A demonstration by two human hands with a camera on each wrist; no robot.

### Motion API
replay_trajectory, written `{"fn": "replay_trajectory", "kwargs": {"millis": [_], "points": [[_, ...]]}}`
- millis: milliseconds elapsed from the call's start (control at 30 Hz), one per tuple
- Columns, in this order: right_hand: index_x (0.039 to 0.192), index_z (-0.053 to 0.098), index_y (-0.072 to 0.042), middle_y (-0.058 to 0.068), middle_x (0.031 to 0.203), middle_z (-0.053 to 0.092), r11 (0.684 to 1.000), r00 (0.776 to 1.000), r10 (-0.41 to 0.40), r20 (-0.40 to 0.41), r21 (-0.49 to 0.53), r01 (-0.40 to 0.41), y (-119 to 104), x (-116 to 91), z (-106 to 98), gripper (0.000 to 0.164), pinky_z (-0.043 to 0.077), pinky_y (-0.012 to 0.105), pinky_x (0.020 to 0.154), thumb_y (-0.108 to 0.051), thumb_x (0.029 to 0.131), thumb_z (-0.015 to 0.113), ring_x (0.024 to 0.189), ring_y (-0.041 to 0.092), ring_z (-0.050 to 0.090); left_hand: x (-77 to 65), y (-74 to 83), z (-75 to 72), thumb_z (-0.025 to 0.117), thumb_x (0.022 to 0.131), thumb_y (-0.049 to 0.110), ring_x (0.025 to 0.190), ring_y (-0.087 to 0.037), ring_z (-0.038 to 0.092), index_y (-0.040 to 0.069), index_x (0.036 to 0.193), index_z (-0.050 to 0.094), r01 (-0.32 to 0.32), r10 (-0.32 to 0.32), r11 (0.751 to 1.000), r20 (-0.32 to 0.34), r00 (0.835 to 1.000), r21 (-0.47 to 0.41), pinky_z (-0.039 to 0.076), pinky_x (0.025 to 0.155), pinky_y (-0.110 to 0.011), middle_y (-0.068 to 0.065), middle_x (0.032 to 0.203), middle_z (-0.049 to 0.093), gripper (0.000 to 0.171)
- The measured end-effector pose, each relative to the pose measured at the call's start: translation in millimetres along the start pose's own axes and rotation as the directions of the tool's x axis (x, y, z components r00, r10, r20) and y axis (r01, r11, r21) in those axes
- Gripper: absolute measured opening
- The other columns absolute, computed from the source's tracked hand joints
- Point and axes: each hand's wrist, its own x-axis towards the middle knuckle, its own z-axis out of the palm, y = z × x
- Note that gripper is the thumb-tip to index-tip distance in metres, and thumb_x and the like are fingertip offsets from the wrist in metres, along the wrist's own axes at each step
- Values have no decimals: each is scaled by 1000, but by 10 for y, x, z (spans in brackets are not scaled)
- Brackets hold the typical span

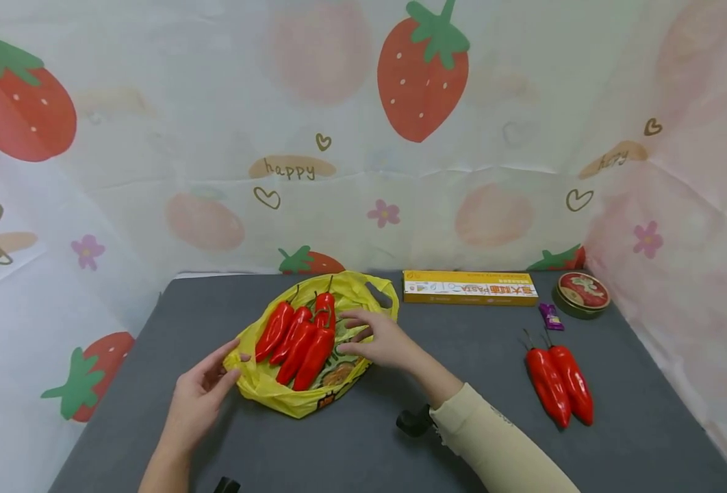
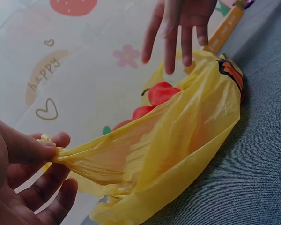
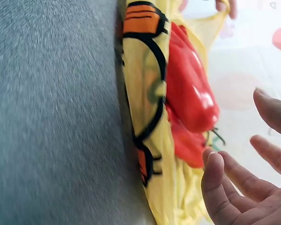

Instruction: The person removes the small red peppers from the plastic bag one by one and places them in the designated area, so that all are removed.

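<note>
A yellow plastic bag (image 1: 271, 400) lies spread open on the table with several glossy red peppers (image 1: 289, 346) inside, their dark stems towards the back. At the bag's left edge my left hand (image 1: 197, 394) pinches the plastic between thumb and fingers, pulling it into a taut fold in the left wrist view (image 2: 98, 164). Over the bag's right side hovers my right hand (image 1: 388, 339), fingers spread and holding nothing. Beside the peppers, a greenish printed patch (image 1: 337, 370) shows within the bag. The right wrist view shows that hand's fingers (image 3: 248, 185) close to the peppers.
Two more red peppers (image 1: 557, 387) lie on the grey table at the right. Behind them are a small purple packet (image 1: 550, 316), a round red-topped tin (image 1: 582, 294) and a yellow pasta box (image 1: 471, 289). A strawberry-print curtain (image 1: 363, 137) hangs behind the table.
</note>
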Motion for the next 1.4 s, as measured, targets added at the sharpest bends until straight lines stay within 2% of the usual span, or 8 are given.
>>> {"fn": "replay_trajectory", "kwargs": {"millis": [133, 267, 500, 733, 867, 1000, 1200, 1400], "points": [[146, 52, -15, 19, 140, 58, 999, 999, 17, 42, 27, -18, 15, 97, 115, 62, 58, 36, 83, -30, 92, 76, 109, 29, 67, -13, -4, -9, 64, 100, 16, 97, -9, 58, 17, 148, 52, 3, -3, 1000, 4, 1000, 1, 51, 81, -11, -9, 126, 71, 50], [145, 54, -15, 15, 137, 60, 999, 998, 38, 46, 26, -40, 24, 194, 198, 62, 58, 35, 83, -32, 91, 77, 106, 28, 68, -27, -20, -12, 64, 100, 15, 96, -8, 57, 16, 148, 52, -10, 10, 1000, -5, 1000, 1, 52, 81, -11, -9, 126, 71, 50], [143, 58, -17, 9, 137, 60, 998, 997, 59, 46, -26, -58, 36, 300, 270, 57, 56, 39, 93, -28, 90, 77, 119, 32, 62, -25, -24, 2, 64, 99, 14, 94, -9, 56, 16, 148, 53, -29, 29, 1000, -5, 1000, -1, 52, 79, -12, -10, 125, 72, 50], [128, 68, -18, 7, 120, 66, 995, 996, 93, 12, -48, -92, 16, 307, 308, 40, 56, 34, 83, -25, 91, 77, 104, 25, 66, -32, -6, 12, 65, 99, 12, 91, -10, 55, 16, 147, 54, -35, 35, 999, -13, 999, 12, 53, 75, -14, -10, 123, 72, 49], [120, 70, -19, 7, 112, 66, 991, 992, 125, -14, 44, -125, 25, 301, 309, 30, 58, 35, 76, -24, 91, 76, 93, 23, 68, -29, -2, 13, 64, 99, 13, 90, -10, 55, 16, 147, 54, -34, 34, 999, -12, 999, 11, 52, 74, -15, -10, 123, 72, 49], [117, 71, -19, 9, 115, 65, 979, 987, 149, -59, 146, -139, 52, 296, 304, 25, 60, 38, 75, -23, 92, 75, 93, 23, 69, -20, -4, 20, 64, 99, 12, 92, -9, 56, 16, 148, 53, -26, 26, 1000, -9, 1000, 4, 52, 77, -13, -10, 124, 72, 50], [121, 69, -20, 9, 123, 66, 987, 987, 103, -126, 140, -85, 119, 284, 249, 25, 60, 37, 78, -26, 96, 70, 99, 22, 68, -14, -19, 26, 64, 99, 10, 96, -8, 58, 16, 148, 52, -21, 21, 1000, -4, 1000, -13, 52, 81, -11, -10, 125, 72, 50], [130, 65, -14, 16, 131, 61, 969, 986, 70, -150, 245, -31, 78, 190, 96, 32, 59, 48, 84, -25, 100, 65, 105, 27, 67, -4, -14, 28, 63, 100, 11, 96, -8, 58, 16, 149, 52, -18, 18, 1000, -2, 1000, -4, 52, 81, -11, -11, 125, 71, 51]]}}
